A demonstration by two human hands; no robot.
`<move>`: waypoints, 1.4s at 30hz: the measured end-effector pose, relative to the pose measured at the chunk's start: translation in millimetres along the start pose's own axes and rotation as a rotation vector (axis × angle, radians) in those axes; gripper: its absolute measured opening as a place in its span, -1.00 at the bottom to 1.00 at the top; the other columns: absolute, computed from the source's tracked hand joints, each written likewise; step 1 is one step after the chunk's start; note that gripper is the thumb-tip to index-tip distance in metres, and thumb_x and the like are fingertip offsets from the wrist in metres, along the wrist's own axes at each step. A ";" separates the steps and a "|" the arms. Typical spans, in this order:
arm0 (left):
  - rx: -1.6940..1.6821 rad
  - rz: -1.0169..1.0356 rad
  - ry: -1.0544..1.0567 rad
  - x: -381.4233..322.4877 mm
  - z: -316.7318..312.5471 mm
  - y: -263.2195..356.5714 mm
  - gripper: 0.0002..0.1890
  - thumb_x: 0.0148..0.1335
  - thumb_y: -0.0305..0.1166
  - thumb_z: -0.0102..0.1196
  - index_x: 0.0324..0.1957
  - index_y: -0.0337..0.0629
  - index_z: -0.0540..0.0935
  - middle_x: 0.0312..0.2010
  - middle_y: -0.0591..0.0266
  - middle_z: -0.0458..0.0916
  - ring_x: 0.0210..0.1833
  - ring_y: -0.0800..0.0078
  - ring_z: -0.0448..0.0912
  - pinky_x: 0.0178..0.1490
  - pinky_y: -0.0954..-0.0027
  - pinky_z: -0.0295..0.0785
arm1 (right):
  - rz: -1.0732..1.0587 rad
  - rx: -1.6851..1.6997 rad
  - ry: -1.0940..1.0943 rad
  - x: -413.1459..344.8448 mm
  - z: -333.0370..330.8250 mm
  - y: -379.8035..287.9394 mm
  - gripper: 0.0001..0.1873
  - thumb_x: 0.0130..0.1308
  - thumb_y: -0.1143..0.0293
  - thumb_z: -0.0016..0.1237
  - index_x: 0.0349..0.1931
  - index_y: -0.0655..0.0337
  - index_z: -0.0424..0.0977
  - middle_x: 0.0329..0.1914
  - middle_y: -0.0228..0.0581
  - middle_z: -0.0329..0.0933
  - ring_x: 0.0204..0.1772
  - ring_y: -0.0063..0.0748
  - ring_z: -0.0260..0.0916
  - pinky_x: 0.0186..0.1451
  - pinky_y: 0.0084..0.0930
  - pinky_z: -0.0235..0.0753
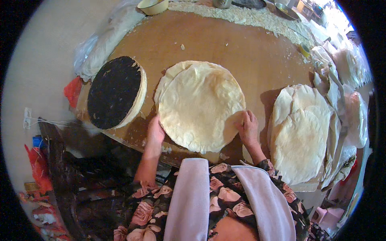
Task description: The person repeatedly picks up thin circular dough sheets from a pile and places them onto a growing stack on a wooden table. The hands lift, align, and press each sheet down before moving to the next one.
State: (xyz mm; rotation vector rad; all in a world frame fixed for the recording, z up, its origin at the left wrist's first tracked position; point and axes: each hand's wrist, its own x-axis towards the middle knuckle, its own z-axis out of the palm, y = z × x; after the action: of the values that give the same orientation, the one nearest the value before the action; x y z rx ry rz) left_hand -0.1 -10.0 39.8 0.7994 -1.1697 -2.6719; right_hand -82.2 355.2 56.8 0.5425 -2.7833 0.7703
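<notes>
A stack of large, round, thin flatbreads (199, 105) lies before me on the wooden table, its sheets slightly offset at the upper left. My left hand (156, 130) holds the stack's lower left edge, the fingers partly hidden beneath it. At the lower right edge, my right hand (249, 128) grips the bread with the thumb on top. To the left sits a thick round stack with a pale rim and a black top disc (114, 93). More flatbreads (298, 141) lie overlapped at the right, a smaller piece on top.
Crumbs or flakes of bread cover the far edge of the tabletop (196, 33). A yellowish bowl (153, 7) and a metal pan (286, 12) stand there. Plastic bags (349, 66) and cloth (331, 126) crowd the right side. A plastic-covered roll (111, 39) lies along the left wall.
</notes>
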 end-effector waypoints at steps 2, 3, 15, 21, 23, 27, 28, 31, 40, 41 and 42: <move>0.054 -0.042 0.039 35.6 0.0 16.4 -0.57 0.21 -0.22 -0.09 -0.02 -0.40 0.43 -0.07 0.11 0.51 -0.03 0.35 0.48 0.05 0.34 0.36 | 0.022 0.052 0.045 4.1 11.4 4.7 -0.41 -0.08 0.42 0.07 0.05 0.25 0.26 -0.14 -0.07 0.33 -0.05 -0.03 0.28 -0.01 -0.21 0.30; 0.065 -0.073 0.049 49.4 -2.1 22.3 -0.58 0.21 -0.23 -0.09 -0.03 -0.40 0.45 -0.08 0.11 0.51 -0.05 0.35 0.49 0.03 0.34 0.37 | 0.038 0.058 0.065 6.5 17.9 6.0 -0.42 -0.08 0.45 0.06 0.05 0.26 0.26 -0.22 -0.13 0.36 -0.14 -0.11 0.31 -0.08 -0.28 0.34; -0.247 -0.246 -0.071 24.9 2.1 -9.1 -0.54 0.14 -0.22 0.00 0.06 -0.24 0.39 0.04 0.22 0.44 0.08 0.35 0.38 0.18 0.31 0.22 | -0.035 -0.101 0.260 118.7 -5.8 -21.6 -0.54 -0.05 0.55 0.07 -0.05 0.24 0.37 -0.31 -0.19 0.41 -0.20 -0.19 0.36 -0.12 -0.41 0.38; -0.134 -0.125 0.006 59.8 0.0 -15.7 -0.69 0.21 -0.24 -0.08 -0.11 -0.23 0.51 -0.18 0.20 0.56 -0.12 0.34 0.51 -0.04 0.34 0.41 | -0.024 0.480 -0.250 77.6 64.1 -134.5 -0.61 0.03 0.32 0.11 -0.12 0.26 0.41 -0.16 -0.06 0.42 -0.12 -0.05 0.39 -0.07 -0.31 0.40; -0.202 -0.178 -0.053 65.2 5.7 -7.9 -0.69 0.22 -0.24 -0.10 -0.13 -0.24 0.52 -0.19 0.20 0.57 -0.12 0.35 0.51 -0.05 0.33 0.41 | 0.108 0.744 -0.347 66.7 87.7 -163.6 -0.66 0.12 0.36 0.06 -0.12 0.32 0.41 -0.17 -0.19 0.43 -0.10 -0.30 0.40 -0.07 -0.46 0.39; 0.104 -0.138 -0.089 46.5 31.8 11.8 -0.72 0.11 -0.41 -0.09 -0.11 -0.22 0.51 -0.24 0.21 0.57 -0.20 0.37 0.53 -0.10 0.34 0.42 | 0.190 0.765 -0.235 61.0 98.1 -189.6 -0.50 0.11 0.16 0.03 -0.06 0.39 0.37 -0.21 -0.12 0.41 -0.14 -0.33 0.39 -0.10 -0.47 0.39; 0.266 -0.119 -0.006 34.8 40.1 13.2 -0.67 0.02 -0.51 -0.10 -0.10 -0.20 0.49 -0.30 0.23 0.56 -0.27 0.42 0.52 -0.16 0.39 0.41 | 0.208 0.745 -0.230 60.2 94.5 -192.4 -0.48 0.09 0.14 0.03 -0.06 0.38 0.37 -0.22 -0.06 0.40 -0.17 -0.25 0.40 -0.12 -0.44 0.40; 0.309 -0.091 -0.079 8.7 60.2 17.6 -0.64 0.03 -0.55 -0.10 -0.05 -0.20 0.44 -0.29 0.26 0.54 -0.27 0.48 0.51 -0.19 0.45 0.41 | 0.145 0.616 -0.201 54.1 77.1 -195.3 -0.44 0.05 0.08 0.04 -0.07 0.35 0.33 -0.30 -0.02 0.36 -0.26 -0.15 0.38 -0.20 -0.38 0.41; 0.173 -0.043 0.018 7.8 51.0 -22.9 -0.55 -0.02 -0.58 0.01 0.02 -0.23 0.42 -0.15 0.21 0.53 -0.11 0.34 0.51 -0.02 0.33 0.39 | 0.280 0.819 -0.246 64.6 68.4 -144.0 -0.65 -0.02 0.60 -0.13 -0.14 0.31 0.35 -0.31 -0.02 0.49 -0.39 -0.12 0.47 -0.34 -0.35 0.44; 0.100 -0.053 -0.004 12.7 44.4 -24.5 -0.54 -0.03 -0.58 0.02 0.02 -0.23 0.42 -0.14 0.20 0.53 -0.10 0.32 0.50 -0.01 0.31 0.39 | 0.516 1.183 -0.297 72.4 66.8 -131.7 -0.66 -0.06 0.63 -0.13 -0.18 0.31 0.36 -0.33 -0.05 0.49 -0.44 -0.14 0.46 -0.38 -0.33 0.45; 0.034 -0.079 0.001 17.5 38.1 -25.6 -0.53 -0.04 -0.59 0.03 0.02 -0.23 0.42 -0.13 0.19 0.53 -0.09 0.30 0.50 0.01 0.30 0.38 | 0.491 1.372 -0.313 80.0 58.9 -114.4 -0.65 -0.09 0.64 -0.12 -0.19 0.31 0.37 -0.35 -0.10 0.48 -0.45 -0.22 0.44 -0.41 -0.38 0.44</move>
State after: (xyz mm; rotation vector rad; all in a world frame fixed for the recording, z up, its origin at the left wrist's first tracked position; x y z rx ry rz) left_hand -31.9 27.2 35.7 0.8702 -1.2118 -2.7200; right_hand -115.1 209.5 82.1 0.0923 -2.1728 2.8832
